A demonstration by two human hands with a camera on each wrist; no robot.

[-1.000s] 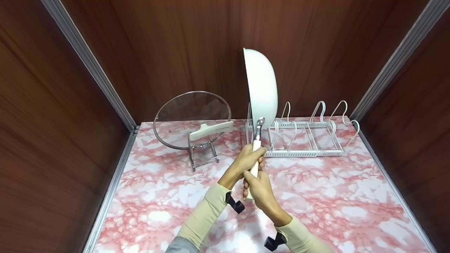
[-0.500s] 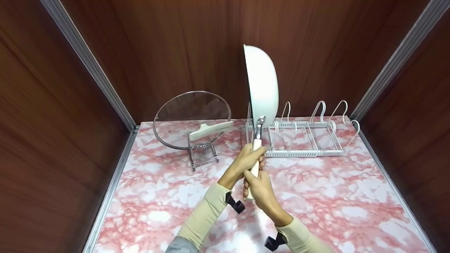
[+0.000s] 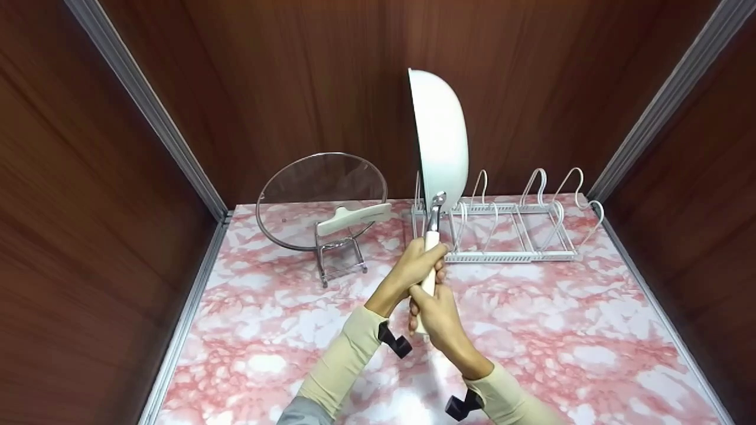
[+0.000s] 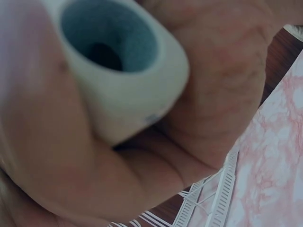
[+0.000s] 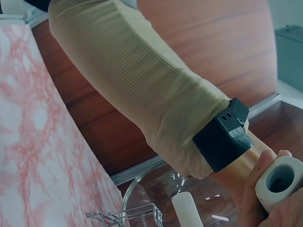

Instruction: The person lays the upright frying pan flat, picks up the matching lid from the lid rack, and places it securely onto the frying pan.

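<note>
A white wok (image 3: 442, 141) stands on its edge, its bowl's opening facing left and its pale handle (image 3: 429, 286) pointing toward me. Higher on the handle, near the metal joint, my left hand (image 3: 416, 262) grips it with curled fingers. My right hand (image 3: 437, 313) wraps the lower part, just below the left. The wok's lower rim lies over the left end of a white wire rack (image 3: 490, 258); whether it touches the rack cannot be made out. In the left wrist view the handle's hollow end (image 4: 137, 85) shows close up between fingers.
Left of the rack, a glass lid (image 3: 322, 177) with a cream grip (image 3: 354, 218) leans in a small chrome stand (image 3: 342, 271). Several upright wire loops rise from the rack. Brown wood panels (image 3: 295, 71) enclose the marbled pink tabletop (image 3: 531, 330) at the back and sides.
The wok has shifted slightly upward in the head view, with both hands still gripping its handle. The lid and rack have stayed in place.
</note>
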